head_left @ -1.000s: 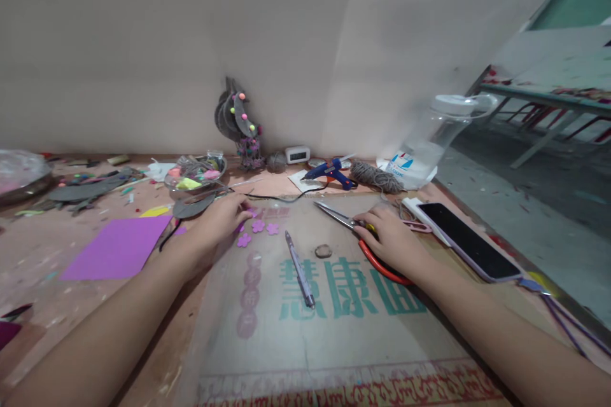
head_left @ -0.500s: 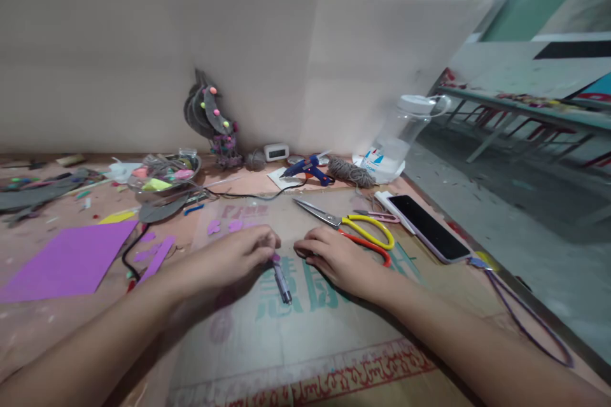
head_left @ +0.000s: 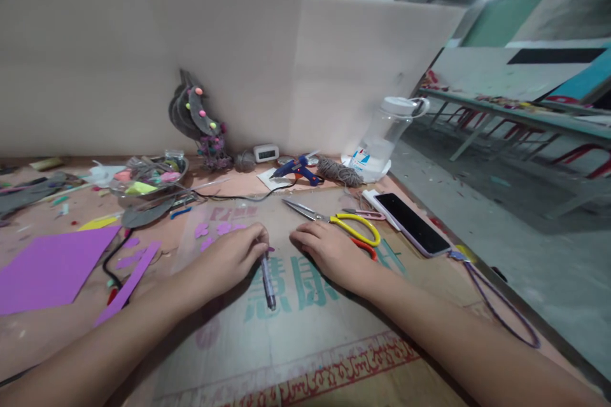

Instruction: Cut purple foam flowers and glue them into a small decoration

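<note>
My left hand (head_left: 241, 253) is closed in a pinch over the board, with a small purple piece (head_left: 271, 248) showing at its fingertips. Just below those fingers lies a slim grey pen (head_left: 268, 285), its upper end partly covered by the hand. My right hand (head_left: 329, 251) rests on the board with fingers lightly bent, and I see nothing in it. Beside it are scissors (head_left: 329, 219) with one yellow and one orange handle, the orange one partly hidden by the hand. Small purple cut-outs (head_left: 223, 227) lie beyond my left hand.
A purple sheet (head_left: 52, 270) and purple strip (head_left: 131, 280) lie at left. Behind are a bowl of scraps (head_left: 147, 178), a corded blue glue gun (head_left: 296, 168), grey yarn (head_left: 338, 172) and a water bottle (head_left: 379, 137). A phone (head_left: 413, 224) sits near the right table edge.
The whole scene has shifted a little to the left in view. The purple piece at my left fingertips has moved slightly away from the pen's end. My right fingers lie flatter.
</note>
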A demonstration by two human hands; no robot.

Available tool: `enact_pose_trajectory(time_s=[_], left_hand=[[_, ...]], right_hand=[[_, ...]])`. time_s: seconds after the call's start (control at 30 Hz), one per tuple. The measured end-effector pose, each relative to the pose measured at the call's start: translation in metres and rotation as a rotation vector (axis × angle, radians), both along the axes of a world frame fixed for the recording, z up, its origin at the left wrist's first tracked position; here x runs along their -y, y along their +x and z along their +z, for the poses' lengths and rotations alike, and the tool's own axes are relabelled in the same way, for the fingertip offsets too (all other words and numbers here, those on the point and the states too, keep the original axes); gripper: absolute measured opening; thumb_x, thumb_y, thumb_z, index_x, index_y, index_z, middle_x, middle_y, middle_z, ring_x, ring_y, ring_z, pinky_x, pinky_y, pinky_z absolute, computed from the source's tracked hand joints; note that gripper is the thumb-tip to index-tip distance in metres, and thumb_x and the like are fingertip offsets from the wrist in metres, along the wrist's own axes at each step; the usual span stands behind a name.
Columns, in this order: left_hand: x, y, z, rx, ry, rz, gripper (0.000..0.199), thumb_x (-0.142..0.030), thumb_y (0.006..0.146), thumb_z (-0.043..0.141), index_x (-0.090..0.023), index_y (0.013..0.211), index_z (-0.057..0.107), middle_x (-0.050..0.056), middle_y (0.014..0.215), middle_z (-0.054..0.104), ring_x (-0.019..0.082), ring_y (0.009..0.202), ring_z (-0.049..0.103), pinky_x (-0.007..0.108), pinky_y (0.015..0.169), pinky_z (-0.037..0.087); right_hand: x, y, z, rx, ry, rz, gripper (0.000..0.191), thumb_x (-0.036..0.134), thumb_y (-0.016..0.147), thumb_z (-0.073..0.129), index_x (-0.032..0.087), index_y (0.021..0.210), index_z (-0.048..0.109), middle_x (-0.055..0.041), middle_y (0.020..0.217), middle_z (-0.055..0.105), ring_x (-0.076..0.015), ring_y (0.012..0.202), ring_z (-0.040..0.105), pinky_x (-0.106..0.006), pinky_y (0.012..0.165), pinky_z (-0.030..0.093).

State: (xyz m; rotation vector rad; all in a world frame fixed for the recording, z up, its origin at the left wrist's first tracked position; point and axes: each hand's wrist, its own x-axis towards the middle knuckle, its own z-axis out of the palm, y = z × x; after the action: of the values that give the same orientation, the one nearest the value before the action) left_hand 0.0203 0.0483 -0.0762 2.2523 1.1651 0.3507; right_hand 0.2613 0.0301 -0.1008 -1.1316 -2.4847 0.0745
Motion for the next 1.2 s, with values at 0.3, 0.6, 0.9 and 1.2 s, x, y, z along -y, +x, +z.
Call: enact_pose_trajectory(time_s=[0.3, 0.6, 0.9, 1.2], left_hand=[[0.012, 0.006, -0.004, -0.016, -0.076, -0.052, 0.022, -0.035, 0.096, 0.035, -0.024, 0.087, 0.051, 0.002, 0.087, 0.062, 0.02, 0.082, 0.059, 0.032, 0.074, 0.041], [0.013, 0.003, -0.006, 0.025, -0.062, -0.025, 0.019, -0.036, 0.095, 0.036, -0.024, 0.086, 0.049, 0.002, 0.082, 0.062, 0.02, 0.078, 0.058, 0.032, 0.071, 0.042], [0.004, -0.012, 0.029, 0.009, 0.123, 0.089, 0.018, -0.031, 0.094, 0.037, -0.024, 0.09, 0.053, 0.004, 0.088, 0.067, 0.021, 0.082, 0.063, 0.031, 0.069, 0.042], [-0.062, -0.126, 0.036, -0.2, 0.105, 0.158, 0.012, -0.03, 0.082, 0.051, -0.021, 0.078, 0.059, 0.002, 0.075, 0.065, 0.02, 0.071, 0.06, 0.026, 0.062, 0.04]], right_hand=[[-0.006, 0.009, -0.004, -0.082, 0.097, 0.022, 0.022, 0.019, 0.096, 0.049, 0.013, 0.113, 0.061, -0.0131, 0.103, 0.063, -0.0202, 0.094, 0.056, -0.032, 0.08, 0.048], [0.001, 0.004, 0.002, -0.073, 0.055, 0.104, 0.026, 0.021, 0.099, 0.043, 0.014, 0.116, 0.06, -0.0127, 0.104, 0.066, -0.0211, 0.1, 0.058, -0.035, 0.086, 0.05], [-0.008, 0.007, 0.002, -0.191, 0.05, -0.026, 0.021, 0.024, 0.097, 0.046, 0.019, 0.107, 0.064, -0.0125, 0.103, 0.067, -0.021, 0.092, 0.065, -0.035, 0.08, 0.056], [-0.009, -0.017, 0.006, -0.102, 0.077, 0.062, 0.024, 0.018, 0.095, 0.045, 0.021, 0.111, 0.063, -0.0112, 0.107, 0.065, -0.0202, 0.096, 0.064, -0.034, 0.081, 0.056]])
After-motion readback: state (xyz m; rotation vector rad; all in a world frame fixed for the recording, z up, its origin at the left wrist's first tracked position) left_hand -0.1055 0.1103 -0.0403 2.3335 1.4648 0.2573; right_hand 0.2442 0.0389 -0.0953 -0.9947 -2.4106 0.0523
